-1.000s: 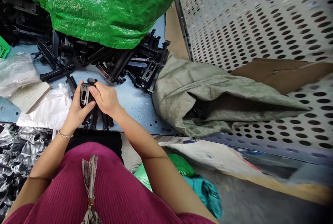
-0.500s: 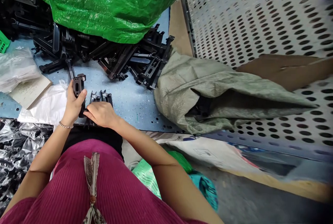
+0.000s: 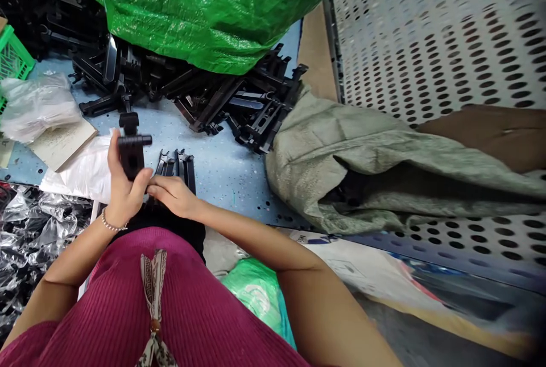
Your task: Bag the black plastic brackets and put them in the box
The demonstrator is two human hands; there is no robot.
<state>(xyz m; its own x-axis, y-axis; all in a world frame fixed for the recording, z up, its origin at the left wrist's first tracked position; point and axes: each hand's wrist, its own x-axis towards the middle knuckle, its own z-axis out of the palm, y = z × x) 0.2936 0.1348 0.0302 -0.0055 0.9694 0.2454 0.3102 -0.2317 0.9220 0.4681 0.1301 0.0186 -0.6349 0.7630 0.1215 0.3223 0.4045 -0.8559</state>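
Observation:
My left hand [image 3: 127, 188] is wrapped round a black plastic bracket-like part [image 3: 132, 156], which stands up between thumb and fingers with a short round bar across its upper end. Close beside the left thumb, my right hand [image 3: 174, 195] has its fingers bent and pressed together at the lower end of that part. What those fingers hold, if anything, is hidden. Just beyond the right hand, a few similar black parts [image 3: 185, 169] lie side by side on the blue table [image 3: 222, 173], partly covered by the hand.
A heap of black parts [image 3: 213, 94] spreads under a large green sack [image 3: 205, 14]. White plastic bags [image 3: 83, 170] and a pale board [image 3: 63, 142] lie at the left, with a green basket [image 3: 15, 54] behind. A grey-green sack [image 3: 307, 145] gapes at the right beside a perforated panel [image 3: 426, 31].
The held part has turned in my left hand, so its cross bar now faces me. My right hand stays close to its lower end. The view has shifted slightly left.

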